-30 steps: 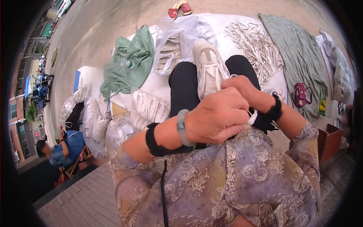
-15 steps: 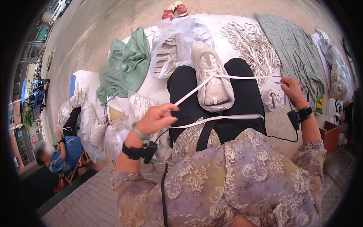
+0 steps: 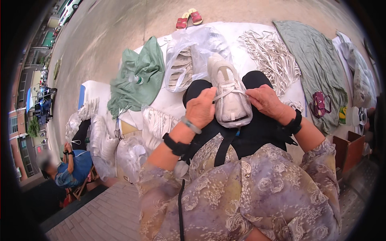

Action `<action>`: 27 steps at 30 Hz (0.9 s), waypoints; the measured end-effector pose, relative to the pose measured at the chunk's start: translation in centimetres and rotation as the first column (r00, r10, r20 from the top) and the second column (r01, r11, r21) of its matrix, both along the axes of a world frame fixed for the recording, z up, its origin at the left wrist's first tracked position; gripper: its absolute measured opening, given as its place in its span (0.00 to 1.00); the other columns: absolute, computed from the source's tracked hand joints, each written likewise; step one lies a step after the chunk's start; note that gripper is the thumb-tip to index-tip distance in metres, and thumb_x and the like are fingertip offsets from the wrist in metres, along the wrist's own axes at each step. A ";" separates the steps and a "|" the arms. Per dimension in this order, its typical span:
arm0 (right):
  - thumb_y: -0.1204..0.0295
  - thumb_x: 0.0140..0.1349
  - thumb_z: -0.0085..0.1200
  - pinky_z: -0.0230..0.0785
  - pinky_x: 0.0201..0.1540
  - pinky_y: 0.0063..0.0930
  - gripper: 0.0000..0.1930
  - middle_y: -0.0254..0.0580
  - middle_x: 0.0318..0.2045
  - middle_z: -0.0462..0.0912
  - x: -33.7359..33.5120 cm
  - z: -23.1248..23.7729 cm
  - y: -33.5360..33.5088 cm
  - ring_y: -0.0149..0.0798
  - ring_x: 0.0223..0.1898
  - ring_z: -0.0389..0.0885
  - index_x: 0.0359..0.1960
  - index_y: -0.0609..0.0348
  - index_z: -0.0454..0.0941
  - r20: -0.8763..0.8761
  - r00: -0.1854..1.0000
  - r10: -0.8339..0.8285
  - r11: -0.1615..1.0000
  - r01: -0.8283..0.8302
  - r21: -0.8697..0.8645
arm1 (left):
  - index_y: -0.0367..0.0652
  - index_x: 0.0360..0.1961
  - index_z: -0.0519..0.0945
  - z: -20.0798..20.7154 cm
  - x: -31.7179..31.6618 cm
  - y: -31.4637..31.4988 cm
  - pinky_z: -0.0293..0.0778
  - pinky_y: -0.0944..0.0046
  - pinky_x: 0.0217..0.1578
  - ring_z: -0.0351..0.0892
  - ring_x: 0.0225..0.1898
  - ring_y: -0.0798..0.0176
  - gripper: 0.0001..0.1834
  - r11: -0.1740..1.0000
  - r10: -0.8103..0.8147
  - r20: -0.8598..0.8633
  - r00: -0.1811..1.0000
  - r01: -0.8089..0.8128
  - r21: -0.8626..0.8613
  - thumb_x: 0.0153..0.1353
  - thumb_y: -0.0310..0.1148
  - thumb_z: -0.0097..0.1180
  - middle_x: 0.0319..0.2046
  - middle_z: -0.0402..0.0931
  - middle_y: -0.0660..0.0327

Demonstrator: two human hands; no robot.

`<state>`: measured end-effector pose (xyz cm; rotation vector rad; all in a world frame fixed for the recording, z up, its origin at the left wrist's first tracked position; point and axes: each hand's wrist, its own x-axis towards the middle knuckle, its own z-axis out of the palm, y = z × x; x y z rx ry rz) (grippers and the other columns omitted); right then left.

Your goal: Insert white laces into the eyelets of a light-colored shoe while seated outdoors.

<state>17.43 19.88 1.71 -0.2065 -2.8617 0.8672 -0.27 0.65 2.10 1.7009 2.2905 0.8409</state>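
A pale beige and white sneaker [image 3: 234, 107] rests on my lap between my thighs, its toe pointing away from me. The white shoelace [image 3: 230, 87] crosses over the upper part of the shoe. On the left side of the shoe, my left hand [image 3: 202, 108] is closed, pinching one part of the lace. My right hand [image 3: 266, 102] is closed on the lace at the opposite side, fingertips close to the shoe's edge. Both loose ends are mostly hidden by my hands.
Beyond my knees, a white sheet [image 3: 241, 30] holds bagged shoes [image 3: 181, 66] and a heap of white laces [image 3: 275, 60]. Green cloths [image 3: 138, 76] lie at both sides. A purple pouch [image 3: 319, 104] is at right. Another person [image 3: 72, 168] sits at far left.
Both hands have come inward from wide apart to the shoe's sides. The lace, stretched out long to both sides before, now crosses close over the shoe.
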 end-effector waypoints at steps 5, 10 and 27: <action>0.69 0.56 0.45 0.64 0.27 0.39 0.03 0.39 0.19 0.73 4.7 -0.9 4.5 0.48 0.26 0.75 0.28 0.51 0.71 0.100 0.991 -0.085 0.989 0.071 0.133 | 0.41 0.36 0.76 -2.0 -0.2 -0.2 0.70 0.51 0.27 0.75 0.28 0.46 0.10 0.992 -0.088 0.016 0.996 0.089 -0.093 0.53 0.26 0.45 0.21 0.73 0.49; 0.70 0.53 0.47 0.65 0.28 0.41 0.03 0.42 0.22 0.74 13.4 -0.4 12.8 0.49 0.26 0.74 0.28 0.51 0.71 0.001 0.958 -0.288 0.928 0.279 0.246 | 0.37 0.35 0.76 0.4 -4.4 -4.1 0.70 0.57 0.27 0.76 0.25 0.48 0.08 0.956 -0.109 0.231 0.967 0.165 -0.241 0.54 0.27 0.50 0.24 0.75 0.48; 0.73 0.53 0.45 0.73 0.30 0.35 0.07 0.39 0.27 0.76 31.9 19.7 23.5 0.46 0.29 0.79 0.33 0.49 0.72 -0.104 0.694 -0.713 0.259 0.399 0.880 | 0.46 0.32 0.81 11.4 -22.8 -31.0 0.69 0.58 0.25 0.74 0.22 0.49 0.11 0.693 0.186 -0.653 0.734 -0.569 -0.443 0.55 0.38 0.50 0.22 0.77 0.53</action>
